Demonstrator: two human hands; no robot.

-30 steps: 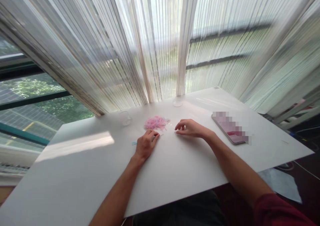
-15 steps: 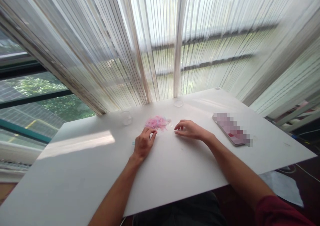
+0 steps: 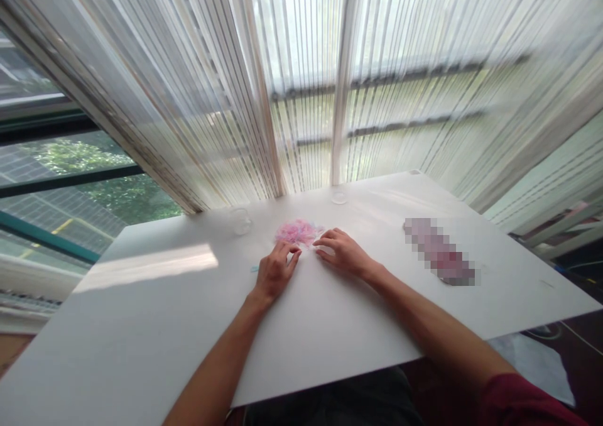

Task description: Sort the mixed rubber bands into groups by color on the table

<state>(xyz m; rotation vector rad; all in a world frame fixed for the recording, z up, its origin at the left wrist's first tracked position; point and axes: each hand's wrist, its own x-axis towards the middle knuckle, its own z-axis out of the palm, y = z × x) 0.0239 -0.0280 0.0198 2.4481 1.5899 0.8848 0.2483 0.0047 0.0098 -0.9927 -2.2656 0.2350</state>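
A loose pile of thin pink strips, with some pale blue and lilac ones, (image 3: 296, 230) lies on the white table (image 3: 325, 325). My left hand (image 3: 276, 267) rests at the pile's near side, thumb and index fingertips pinched close together; whatever they hold is too small to make out. To its right, my right hand (image 3: 342, 253) reaches in from the side with fingers stretched and the thumb apart from them. Its fingertips are by the pile's near right edge, and no object shows in it. A short teal strip (image 3: 255, 268) sits left of my left hand.
Behind the pile on the left stands a small clear container (image 3: 242, 223). A clear round lid or dish (image 3: 338, 198) lies near the far table edge. On the right is a flat, pixelated pinkish object (image 3: 438, 250). Sheer striped curtains (image 3: 311, 124) hang along the far edge.
My right hand has moved left toward the pile and my left hand, narrowing the gap between them. The left hand has barely shifted. The camera view has tilted slightly.
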